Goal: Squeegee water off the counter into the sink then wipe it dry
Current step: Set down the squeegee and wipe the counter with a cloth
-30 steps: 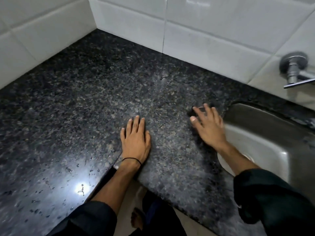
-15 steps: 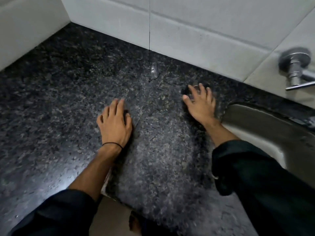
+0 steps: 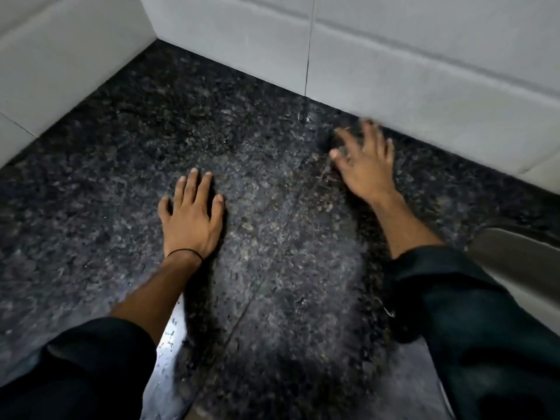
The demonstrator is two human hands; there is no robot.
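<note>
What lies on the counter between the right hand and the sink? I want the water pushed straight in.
Nothing visible: bare counter runs from the right hand to the sink rim at right.

Dark speckled granite counter (image 3: 272, 237), glossy wet patches; steel sink (image 3: 515, 262) edge at right.

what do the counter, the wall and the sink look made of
Counter: likely polished granite, dark and speckled with a glossy glare. Wall: probably glazed ceramic tile, pale with thin joint lines. Sink: looks like brushed steel, grey and dull; only its corner shows.
</note>
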